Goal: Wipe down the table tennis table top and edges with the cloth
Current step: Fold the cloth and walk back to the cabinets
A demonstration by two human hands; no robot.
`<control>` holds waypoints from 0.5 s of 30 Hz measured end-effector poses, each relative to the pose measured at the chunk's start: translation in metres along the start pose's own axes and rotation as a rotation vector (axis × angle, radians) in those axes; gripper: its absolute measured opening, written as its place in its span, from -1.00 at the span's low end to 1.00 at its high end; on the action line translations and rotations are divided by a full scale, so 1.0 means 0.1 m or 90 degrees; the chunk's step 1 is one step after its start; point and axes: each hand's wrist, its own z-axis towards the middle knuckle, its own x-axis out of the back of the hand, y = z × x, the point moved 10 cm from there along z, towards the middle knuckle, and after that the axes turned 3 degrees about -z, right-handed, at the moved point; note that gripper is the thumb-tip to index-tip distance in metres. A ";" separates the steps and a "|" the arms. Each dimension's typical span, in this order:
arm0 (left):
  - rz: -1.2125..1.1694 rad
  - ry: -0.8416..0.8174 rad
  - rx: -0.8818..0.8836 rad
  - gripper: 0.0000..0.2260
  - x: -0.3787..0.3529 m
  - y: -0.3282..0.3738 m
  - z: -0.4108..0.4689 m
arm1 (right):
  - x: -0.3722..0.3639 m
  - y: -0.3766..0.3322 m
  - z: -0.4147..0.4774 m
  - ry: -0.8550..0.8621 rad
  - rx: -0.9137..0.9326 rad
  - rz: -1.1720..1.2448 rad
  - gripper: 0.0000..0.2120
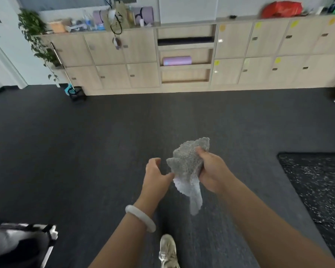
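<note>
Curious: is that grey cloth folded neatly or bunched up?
Bunched up: the cloth is crumpled in the right hand, one corner dangling.

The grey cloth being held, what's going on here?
A person stands on dark flooring facing wooden lockers. Their right hand grips a bunched grey cloth, one end hanging down. The left hand, fingers loosely curled, is beside it with the thumb at the cloth's edge. No table tennis table is in view.

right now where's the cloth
Head view, near centre: the cloth is gripped in the right hand above the dark floor, with the left hand close beside it.
</note>
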 end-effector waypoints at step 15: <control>-0.401 -0.267 0.048 -0.78 -0.85 1.02 3.03 | -0.08 -1.61 2.49 0.005 0.011 -0.173 -0.85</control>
